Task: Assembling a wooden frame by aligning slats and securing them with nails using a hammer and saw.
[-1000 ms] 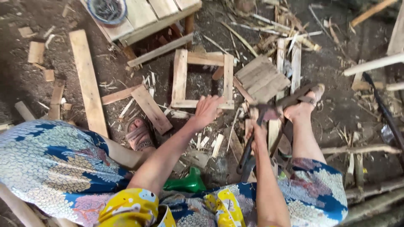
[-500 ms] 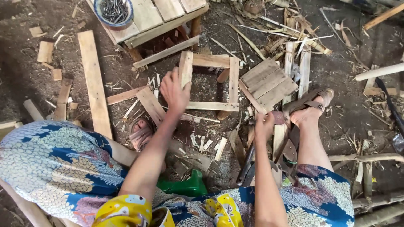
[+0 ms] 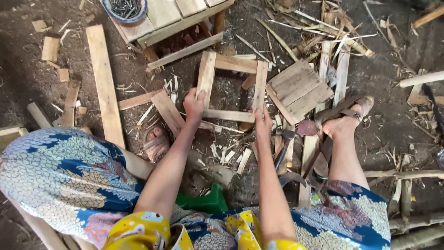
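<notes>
Square wooden frame (image 3: 231, 85) — lying on the dirt ground (image 3: 384, 83) before the seated person. Left hand (image 3: 194, 103), earlier raised, was closed on its near-left corner; right hand (image 3: 262, 122), earlier lower, was pressed to the near-right corner — frame now steadied by both. Hammer (image 3: 282, 148) was left nearby.

Wooden frame (image 3: 231, 88): pale tan, bare slats, lying on dark brown earth floor (image 3: 388, 78). Left of the frame, long plank (image 3: 105, 88): light yellowish wood. Above-left of the frame, bowl (image 3: 125, 9): blue rim, grey nails inside. Right of the frame, slatted panel (image 3: 300, 88): greyish-tan boards. Right of the frame, sandal (image 3: 344, 111): brown straps. Below the frame, stool (image 3: 206, 203): bright green. Below the frame, garment (image 3: 60, 178): blue and white scale pattern, with yellow patches.
</notes>
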